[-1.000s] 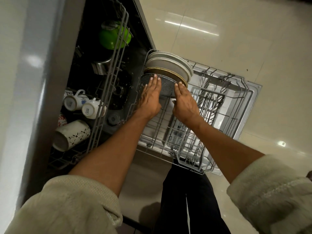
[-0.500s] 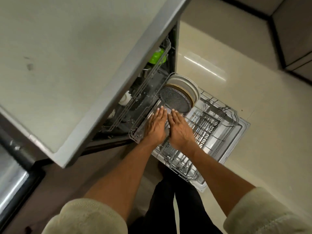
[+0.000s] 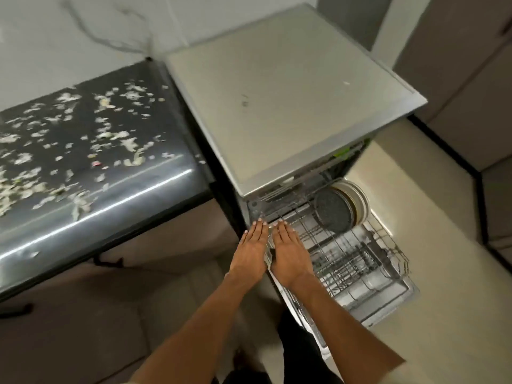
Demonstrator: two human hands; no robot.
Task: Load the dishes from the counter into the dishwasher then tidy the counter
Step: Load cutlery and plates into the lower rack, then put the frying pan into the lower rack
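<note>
Pale tile floor (image 3: 415,314) runs under the open dishwasher (image 3: 291,92) at 1 o'clock, its lower rack (image 3: 360,261) pulled out at 3 o'clock. Plates (image 3: 357,202) and a dark speckled dish (image 3: 333,213) stand on edge at the rack's far end. Left hand (image 3: 250,252) and right hand (image 3: 291,254) lie flat side by side, fingers straight, holding nothing – just above the rack's near corner, contact unclear. Black counter (image 3: 97,195) at 9 o'clock is strewn w/ pale scraps. Risk, I'd judge: shoving the rack in fast could topple the plates – or tidying gets skipped.
</note>
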